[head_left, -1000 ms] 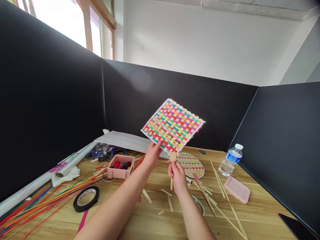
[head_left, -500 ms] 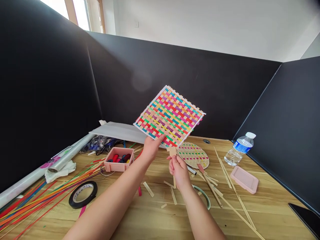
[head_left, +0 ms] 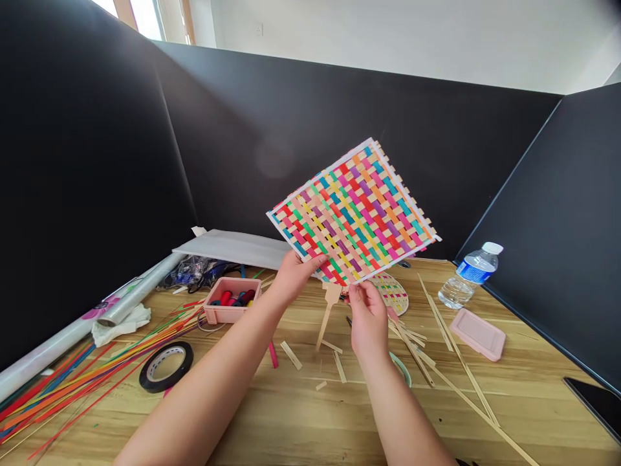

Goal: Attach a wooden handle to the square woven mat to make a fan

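A square woven fan (head_left: 349, 220) of colourful and plain strips, edged with white tape, is held up tilted above the table. My left hand (head_left: 297, 275) grips its lower left side, thumb across the front; the other fingers are hidden behind. My right hand (head_left: 369, 317) is closed at the lower edge, thumb and fingers pinching it just right of the handle. That pale wooden handle (head_left: 326, 317) hangs down from the bottom corner between my hands. Behind my right hand lies a round woven fan (head_left: 395, 294), partly covered.
On the wooden table (head_left: 291, 427) lie a black tape roll (head_left: 166, 367), a pink box (head_left: 226, 314) of thread spools, coloured strips (head_left: 116, 359) and wooden offcuts (head_left: 291, 355). Rightward are a water bottle (head_left: 470, 275), a pink lid (head_left: 479, 333) and a phone (head_left: 594, 408). Black partitions (head_left: 233, 129) surround it.
The square fan has turned and moved right and nearer, its front angled differently. My right hand has let go of the handle and shifted right onto the fan's lower edge. My left hand keeps its hold.
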### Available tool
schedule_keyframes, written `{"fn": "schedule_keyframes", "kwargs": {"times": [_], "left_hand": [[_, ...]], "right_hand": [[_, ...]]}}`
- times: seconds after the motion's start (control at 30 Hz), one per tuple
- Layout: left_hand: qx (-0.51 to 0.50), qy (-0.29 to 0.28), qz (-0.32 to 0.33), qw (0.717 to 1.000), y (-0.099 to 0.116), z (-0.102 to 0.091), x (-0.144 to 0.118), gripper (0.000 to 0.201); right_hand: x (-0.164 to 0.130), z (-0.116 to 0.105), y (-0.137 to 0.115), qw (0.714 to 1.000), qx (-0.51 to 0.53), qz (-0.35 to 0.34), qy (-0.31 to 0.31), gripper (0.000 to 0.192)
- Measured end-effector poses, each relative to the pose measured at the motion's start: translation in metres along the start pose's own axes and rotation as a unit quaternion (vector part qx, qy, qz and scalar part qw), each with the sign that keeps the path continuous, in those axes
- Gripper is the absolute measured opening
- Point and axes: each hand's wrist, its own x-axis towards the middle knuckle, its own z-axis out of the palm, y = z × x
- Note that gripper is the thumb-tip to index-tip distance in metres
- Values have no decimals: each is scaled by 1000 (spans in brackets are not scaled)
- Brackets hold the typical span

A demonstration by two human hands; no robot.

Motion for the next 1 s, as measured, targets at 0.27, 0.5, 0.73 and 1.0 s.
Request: {"fn": "schedule_keyframes", "kwargs": {"times": [0.27, 0.5, 0.73, 1.0], "left_hand": [[25, -18, -9, 999, -14, 4, -3, 43], [-48, 3, -42, 998, -38, 15, -10, 34], [-163, 2, -56, 985, -42, 37, -23, 22], [-215, 9, -88, 973, -48, 49, -32, 20]], "right_hand": [[10, -7, -2, 995, 86, 43, 23, 23], [15, -8, 3, 990, 115, 68, 46, 28], [15, -4, -3, 985, 149, 76, 47, 25], [16, -5, -8, 981, 152, 114, 41, 24]]}}
